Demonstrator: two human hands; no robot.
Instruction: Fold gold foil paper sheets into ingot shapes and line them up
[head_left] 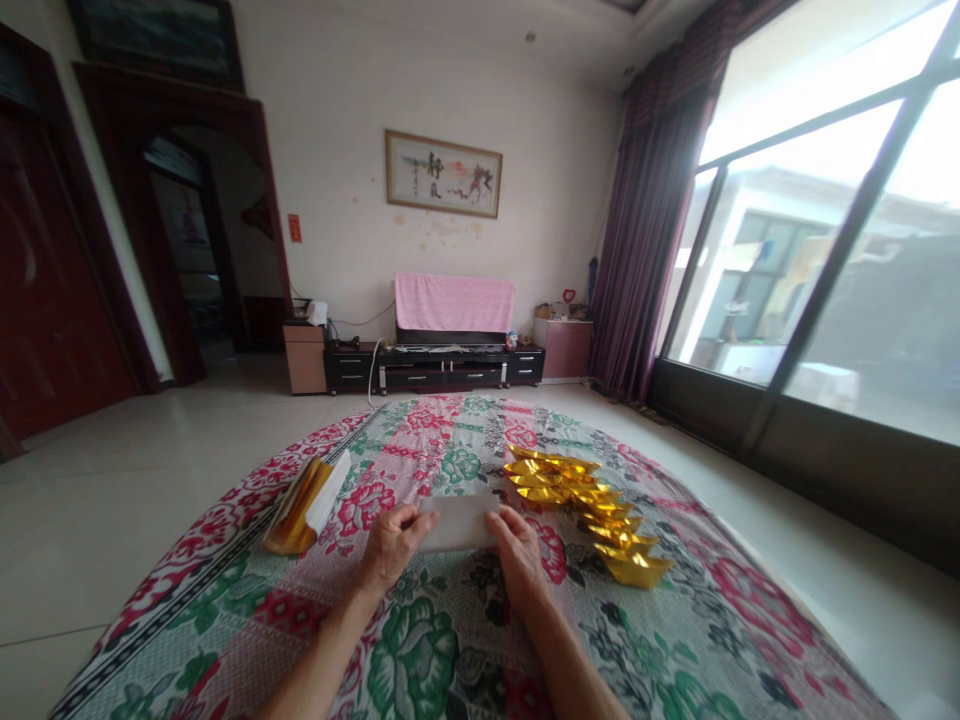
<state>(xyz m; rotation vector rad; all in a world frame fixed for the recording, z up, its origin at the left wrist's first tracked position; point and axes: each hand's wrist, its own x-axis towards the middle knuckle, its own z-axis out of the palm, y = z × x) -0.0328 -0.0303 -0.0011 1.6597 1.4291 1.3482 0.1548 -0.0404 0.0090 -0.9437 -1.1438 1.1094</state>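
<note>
A whitish rectangular sheet of paper (460,524) is stretched between both hands, just above the patterned cloth. My left hand (394,545) pinches its left edge between thumb and fingers. At the right edge, my right hand (517,548) grips it the same way. Several shiny gold folded paper boats (634,565) stand in overlapping rows on the cloth to the right. To the left lies a stack of gold and white paper sheets (309,505), slanting on the cloth.
The flowered cloth (412,655) covers a round surface. Beyond it, a low black cabinet (450,374) stands by the wall, with a pink cloth (454,303) draped over something above it. Large windows (757,270) and a purple curtain (645,220) are at the right.
</note>
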